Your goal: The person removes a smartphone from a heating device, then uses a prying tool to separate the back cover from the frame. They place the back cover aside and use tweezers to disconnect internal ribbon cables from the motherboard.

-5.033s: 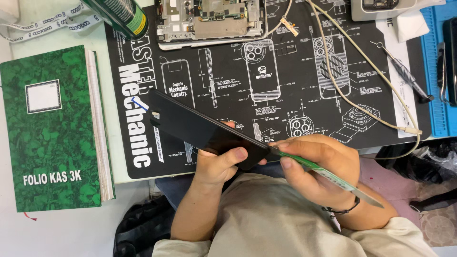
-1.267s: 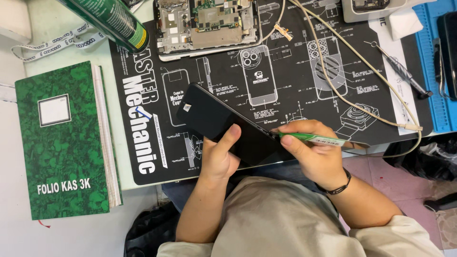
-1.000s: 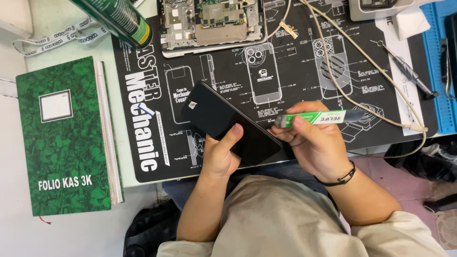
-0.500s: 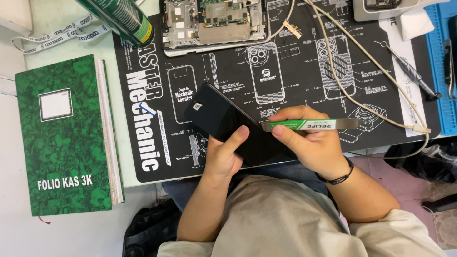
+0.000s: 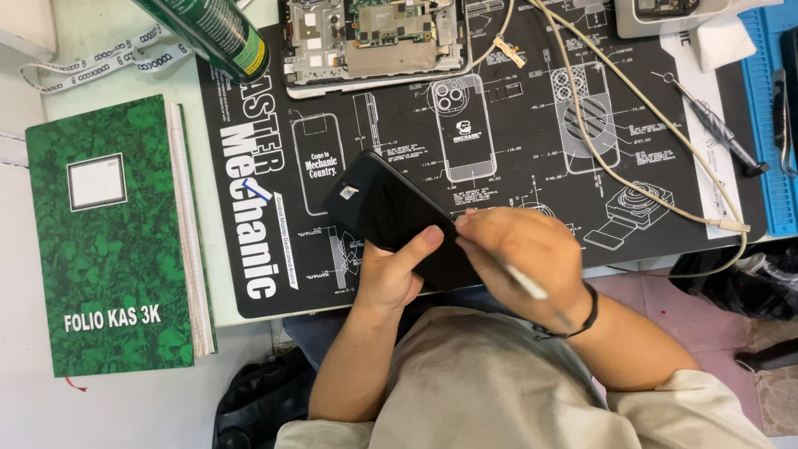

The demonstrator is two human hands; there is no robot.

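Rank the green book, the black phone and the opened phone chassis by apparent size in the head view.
1. Green book, clearly largest.
2. Opened phone chassis, partly cut off at the top edge.
3. Black phone, held in the left hand, partly covered and nearer the camera; ranks 2 and 3 are unsure.

**Black phone panel held over the mat**

A glossy black rectangular phone panel [image 5: 399,218] tilts diagonally above the dark work mat, its lower end gripped. A slim, pale pen-like tool [image 5: 525,283] angles against its right edge, partly hidden.
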